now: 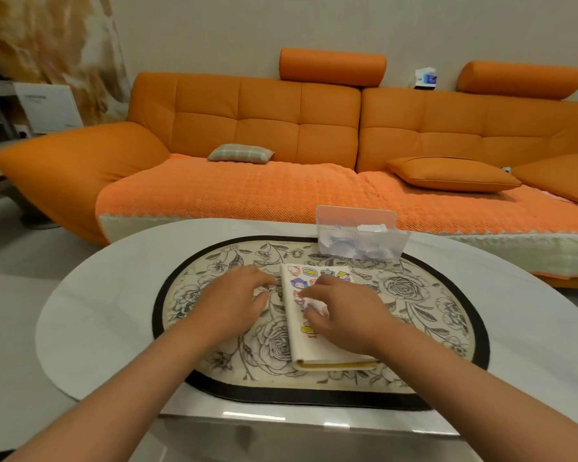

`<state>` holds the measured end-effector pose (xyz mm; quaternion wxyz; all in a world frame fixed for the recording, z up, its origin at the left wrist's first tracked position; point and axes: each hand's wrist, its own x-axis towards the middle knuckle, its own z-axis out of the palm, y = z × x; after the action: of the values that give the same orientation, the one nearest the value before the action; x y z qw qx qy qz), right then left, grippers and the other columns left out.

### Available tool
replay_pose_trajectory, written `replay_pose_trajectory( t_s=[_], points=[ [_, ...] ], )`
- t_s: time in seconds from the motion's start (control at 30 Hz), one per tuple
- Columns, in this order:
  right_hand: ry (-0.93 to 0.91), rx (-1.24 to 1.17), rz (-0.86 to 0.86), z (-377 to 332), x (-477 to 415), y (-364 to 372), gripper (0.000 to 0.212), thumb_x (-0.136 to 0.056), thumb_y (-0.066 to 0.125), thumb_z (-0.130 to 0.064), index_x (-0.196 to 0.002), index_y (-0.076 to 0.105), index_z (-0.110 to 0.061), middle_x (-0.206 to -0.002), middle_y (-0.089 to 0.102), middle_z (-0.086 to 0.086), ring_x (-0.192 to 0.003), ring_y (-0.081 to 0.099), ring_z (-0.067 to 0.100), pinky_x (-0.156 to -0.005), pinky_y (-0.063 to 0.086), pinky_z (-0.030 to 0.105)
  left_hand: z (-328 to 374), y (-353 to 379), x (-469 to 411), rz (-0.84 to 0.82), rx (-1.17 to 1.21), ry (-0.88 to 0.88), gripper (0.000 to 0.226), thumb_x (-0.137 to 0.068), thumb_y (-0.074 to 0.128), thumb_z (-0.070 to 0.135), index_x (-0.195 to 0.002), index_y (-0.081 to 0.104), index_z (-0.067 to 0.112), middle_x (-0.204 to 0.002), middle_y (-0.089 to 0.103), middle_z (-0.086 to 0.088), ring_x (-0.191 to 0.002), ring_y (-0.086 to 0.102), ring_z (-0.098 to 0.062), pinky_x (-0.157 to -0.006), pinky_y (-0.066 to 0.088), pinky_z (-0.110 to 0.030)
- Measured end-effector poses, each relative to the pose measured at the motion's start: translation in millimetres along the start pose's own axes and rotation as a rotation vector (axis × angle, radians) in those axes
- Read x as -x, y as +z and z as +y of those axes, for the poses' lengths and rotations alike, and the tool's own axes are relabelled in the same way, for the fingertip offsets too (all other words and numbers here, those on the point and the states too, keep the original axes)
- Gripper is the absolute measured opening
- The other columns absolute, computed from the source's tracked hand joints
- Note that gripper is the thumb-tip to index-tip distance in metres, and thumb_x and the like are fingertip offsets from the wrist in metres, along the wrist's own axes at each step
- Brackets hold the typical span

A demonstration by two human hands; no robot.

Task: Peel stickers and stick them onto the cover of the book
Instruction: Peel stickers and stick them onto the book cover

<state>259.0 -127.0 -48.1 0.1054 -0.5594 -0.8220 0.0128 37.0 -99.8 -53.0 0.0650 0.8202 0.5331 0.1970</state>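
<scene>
Head: right hand atop book; left hand alongside.

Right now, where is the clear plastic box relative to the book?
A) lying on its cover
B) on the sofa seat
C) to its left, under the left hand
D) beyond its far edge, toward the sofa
D: the clear plastic box stands at the far edge of the floral mat, past the book and nearer the sofa.
</scene>
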Motion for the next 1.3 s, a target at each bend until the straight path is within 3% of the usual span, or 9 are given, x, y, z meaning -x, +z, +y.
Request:
replay_pose_trajectory(
  t_s=[0.13, 0.23, 0.53, 0.7, 0.87, 0.97, 1.07, 1.2, 1.3],
  points=[
    [-0.059, -0.008, -0.038, -11, -20, 11, 0.042, -0.1, 0.043, -0.045, -0.14, 0.053, -0.037, -0.138, 0.048, -0.011, -0.102, 0.063, 0.015, -0.076, 0.045, 0.03, -33, -4, -2, -0.179, -0.153, -0.061, 0.046, -0.099, 0.05, 0.048, -0.141, 0.052, 0.032, -0.137, 0.05, 0.009, -0.133, 0.04, -0.014, -0.106, 0.041, -0.035],
    [-0.065, 0.012, -0.017, -17, -27, 18, 0.038, -0.101, 0.041, -0.043, -0.134, 0.058, -0.035, -0.133, 0.048, -0.009, -0.097, 0.061, 0.015, -0.072, 0.046, 0.031, -45, 2, 1, -0.233, -0.118, -0.07, 0.057, -0.094, 0.053, 0.059, -0.144, 0.05, 0.033, -0.134, 0.047, 0.013, -0.131, 0.037, -0.011, -0.107, 0.04, -0.037],
    [-0.017, -0.024, 0.037, -28, -31, 32, 0.037, -0.102, 0.038, -0.042, -0.131, 0.06, -0.035, -0.128, 0.046, -0.008, -0.097, 0.06, 0.016, -0.072, 0.048, 0.031, -48, 5, 3, -0.107, -0.012, -0.064, 0.026, -0.091, 0.064, 0.052, -0.11, 0.071, 0.036, -0.109, 0.056, 0.02, -0.112, 0.047, -0.005, -0.093, 0.047, -0.035],
    [0.016, -0.099, 0.022, -28, -32, 28, 0.035, -0.101, 0.043, -0.042, -0.132, 0.058, -0.037, -0.125, 0.047, -0.011, -0.093, 0.056, 0.012, -0.073, 0.048, 0.031, -42, 0, 2, -0.012, -0.096, 0.0, 0.026, -0.1, 0.053, 0.044, -0.104, 0.074, 0.031, -0.101, 0.063, 0.014, -0.094, 0.06, -0.009, -0.076, 0.05, -0.032],
    [0.173, -0.403, 0.06, -30, -35, 14, 0.026, -0.098, 0.052, -0.04, -0.112, 0.072, -0.033, -0.113, 0.063, -0.013, -0.091, 0.061, 0.007, -0.08, 0.052, 0.032, -31, 6, 1, 0.317, -0.04, 0.097, 0.015, -0.096, 0.062, 0.034, -0.089, 0.072, 0.025, -0.086, 0.064, 0.012, -0.065, 0.06, -0.007, -0.054, 0.043, -0.022],
    [0.348, -0.876, 0.002, -32, -37, -1, 0.033, -0.098, 0.054, -0.036, -0.091, 0.077, -0.013, -0.083, 0.074, 0.006, -0.054, 0.053, 0.011, -0.053, 0.045, 0.025, -18, 5, -3, 0.375, 0.03, 0.151, 0.015, -0.095, 0.061, 0.034, -0.085, 0.069, 0.027, -0.083, 0.062, 0.015, -0.061, 0.055, -0.004, -0.052, 0.042, -0.019],
    [0.509, -1.187, -0.18, -29, -36, -16, 0.046, -0.1, 0.051, -0.047, -0.094, 0.076, -0.008, -0.076, 0.072, 0.003, -0.049, 0.047, 0.013, -0.044, 0.031, 0.022, -6, 6, -7, 0.455, 0.014, 0.276, 0.02, -0.095, 0.057, 0.038, -0.085, 0.072, 0.028, -0.083, 0.064, 0.015, -0.059, 0.053, -0.001, -0.05, 0.036, -0.014],
    [0.597, -1.311, -0.27, -17, -33, -24, 0.031, -0.097, 0.06, -0.04, -0.099, 0.073, -0.012, -0.077, 0.069, -0.001, -0.052, 0.049, 0.011, -0.043, 0.027, 0.021, 6, 10, -15, 0.476, 0.045, 0.404, 0.02, -0.097, 0.058, 0.037, -0.093, 0.074, 0.025, -0.09, 0.066, 0.015, -0.062, 0.051, 0.0, -0.051, 0.045, -0.019],
    [0.594, -1.306, -0.255, -8, -30, -26, 0.022, -0.097, 0.062, -0.033, -0.096, 0.072, -0.013, -0.074, 0.065, -0.002, -0.052, 0.048, 0.01, -0.046, 0.027, 0.022, 15, 15, -19, 0.39, 0.221, 0.319, 0.017, -0.093, 0.063, 0.04, -0.097, 0.074, 0.027, -0.095, 0.064, 0.017, -0.069, 0.061, -0.004, -0.061, 0.053, -0.028]
  ],
)
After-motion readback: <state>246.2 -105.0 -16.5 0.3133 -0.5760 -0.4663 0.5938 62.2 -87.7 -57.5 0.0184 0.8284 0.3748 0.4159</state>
